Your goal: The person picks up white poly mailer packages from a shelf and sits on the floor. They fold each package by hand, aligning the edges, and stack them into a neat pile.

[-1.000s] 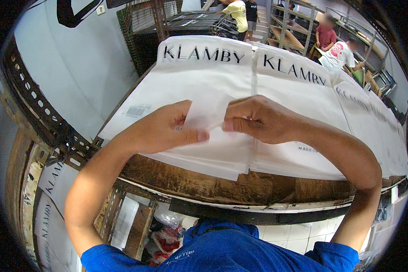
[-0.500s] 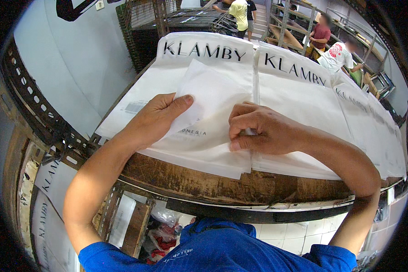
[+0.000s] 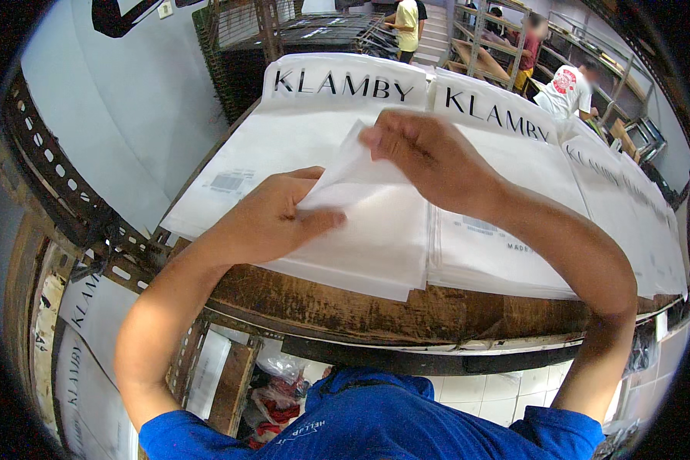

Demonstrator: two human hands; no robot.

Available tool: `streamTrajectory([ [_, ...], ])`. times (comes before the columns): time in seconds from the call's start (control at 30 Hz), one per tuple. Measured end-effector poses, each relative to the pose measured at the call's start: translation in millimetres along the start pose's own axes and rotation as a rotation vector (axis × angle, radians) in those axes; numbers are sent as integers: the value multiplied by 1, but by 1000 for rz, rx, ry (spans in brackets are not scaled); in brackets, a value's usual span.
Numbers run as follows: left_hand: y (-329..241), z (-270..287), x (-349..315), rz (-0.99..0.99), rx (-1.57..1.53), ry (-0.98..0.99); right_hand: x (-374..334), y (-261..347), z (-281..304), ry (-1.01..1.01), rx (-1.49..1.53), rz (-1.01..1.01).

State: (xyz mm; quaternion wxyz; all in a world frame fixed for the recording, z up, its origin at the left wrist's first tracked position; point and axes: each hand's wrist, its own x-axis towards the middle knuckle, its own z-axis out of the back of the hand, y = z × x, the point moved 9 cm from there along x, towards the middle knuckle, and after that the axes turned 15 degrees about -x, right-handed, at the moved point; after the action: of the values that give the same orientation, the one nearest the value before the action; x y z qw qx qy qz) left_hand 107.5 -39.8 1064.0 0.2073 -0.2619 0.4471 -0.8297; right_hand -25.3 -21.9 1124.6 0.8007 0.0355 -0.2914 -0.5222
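– While the right hand [image 3: 441,165] pinches a corner of the thin white sheet [image 3: 353,169], what is the left hand [image 3: 272,218] doing?

– It sits at the sheet's lower end, with the thumb standing apart from the fingers and the sheet running through the gap. Whether the fingers press on it underneath, I cannot tell; they are partly hidden.

– And the right one's grip?

– Clamped: thumb and forefinger meet on the raised corner, and the other fingers curl in toward the palm.

– Where exactly is the sheet?

– Slanting between the two hands, its raised corner up at the right fingertips, above the left-hand white bag [image 3: 261,142]. That bag lies flat, with dark lettering across its top and a printed barcode near its left side.

– What lies beside it?

– A second white bag [image 3: 521,165], just to the right, partly covered by the right forearm. More bags continue along the table [image 3: 345,318], whose worn brown edge shows in front.

– Anyone else around?

– Towards the back, a person in a white shirt [image 3: 563,92] near metal shelves [image 3: 479,38], and another in a yellow top [image 3: 406,27], well apart from the hands.
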Motion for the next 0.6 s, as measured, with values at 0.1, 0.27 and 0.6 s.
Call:
streamTrajectory([
  [0.1,25,20,-1,300,-180,-161,-12,2,26,-357,39,157],
  [0.27,27,24,-8,392,-459,-343,-51,13,-36,286,-4,349],
  [0.6,19,12,0,322,-239,-93,-25,-12,-37,293,190,88],
])
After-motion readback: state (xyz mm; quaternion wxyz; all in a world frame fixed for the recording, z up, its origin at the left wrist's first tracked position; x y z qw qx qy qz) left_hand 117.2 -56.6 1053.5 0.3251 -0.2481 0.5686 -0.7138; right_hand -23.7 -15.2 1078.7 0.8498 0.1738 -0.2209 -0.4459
